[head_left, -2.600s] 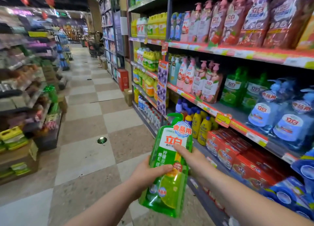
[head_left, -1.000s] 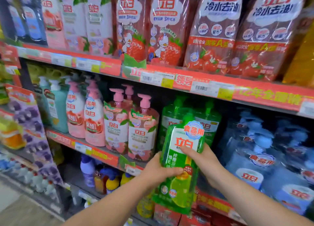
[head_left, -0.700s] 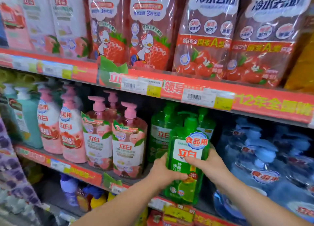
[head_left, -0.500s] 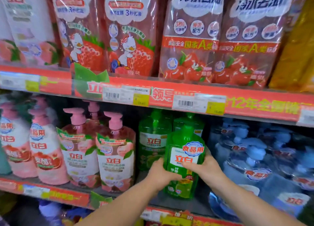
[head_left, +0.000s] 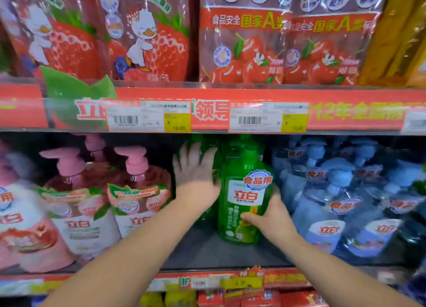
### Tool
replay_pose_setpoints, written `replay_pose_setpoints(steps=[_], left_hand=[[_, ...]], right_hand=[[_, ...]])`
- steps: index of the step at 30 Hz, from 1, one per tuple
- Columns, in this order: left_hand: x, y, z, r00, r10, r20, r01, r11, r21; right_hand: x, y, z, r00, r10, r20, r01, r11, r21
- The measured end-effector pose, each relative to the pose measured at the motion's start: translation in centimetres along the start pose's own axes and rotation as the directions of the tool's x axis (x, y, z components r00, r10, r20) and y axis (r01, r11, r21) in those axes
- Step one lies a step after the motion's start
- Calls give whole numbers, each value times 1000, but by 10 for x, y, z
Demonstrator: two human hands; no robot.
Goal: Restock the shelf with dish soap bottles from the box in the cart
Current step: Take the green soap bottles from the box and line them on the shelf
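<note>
At the centre of the frame a green dish soap bottle (head_left: 245,191) stands upright on the dark shelf (head_left: 207,251). Its long axis is vertical, cap up, and its label faces the camera. The right hand (head_left: 270,216) grips its lower right side, fingers curled round the body and the thumb across the front. The left hand (head_left: 194,175), blurred, is raised just left of the bottle with its fingers (head_left: 191,152) straight and spread, holding nothing. More green bottles (head_left: 242,143) stand behind. Pink pump bottles (head_left: 138,191) fill the left of the frame and blue bottles (head_left: 334,203) the right. Red pouches (head_left: 149,37) line the upper shelf.
</note>
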State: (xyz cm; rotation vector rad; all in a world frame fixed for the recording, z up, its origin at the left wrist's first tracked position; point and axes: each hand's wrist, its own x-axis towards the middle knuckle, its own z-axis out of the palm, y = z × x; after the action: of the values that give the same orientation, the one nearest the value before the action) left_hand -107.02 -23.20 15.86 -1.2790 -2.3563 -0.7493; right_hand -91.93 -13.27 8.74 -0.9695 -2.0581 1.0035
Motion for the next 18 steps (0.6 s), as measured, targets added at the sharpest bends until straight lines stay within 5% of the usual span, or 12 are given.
replay_pose_setpoints(steps=[5, 18], left_hand=[[10, -13, 17, 972, 19, 236, -69, 976, 208], [18, -18, 25, 990, 49, 136, -76, 976, 202]], right_hand=[[23, 3, -5, 999, -19, 29, 22, 995, -101], [53, 13, 9, 999, 25, 31, -24, 999, -48]])
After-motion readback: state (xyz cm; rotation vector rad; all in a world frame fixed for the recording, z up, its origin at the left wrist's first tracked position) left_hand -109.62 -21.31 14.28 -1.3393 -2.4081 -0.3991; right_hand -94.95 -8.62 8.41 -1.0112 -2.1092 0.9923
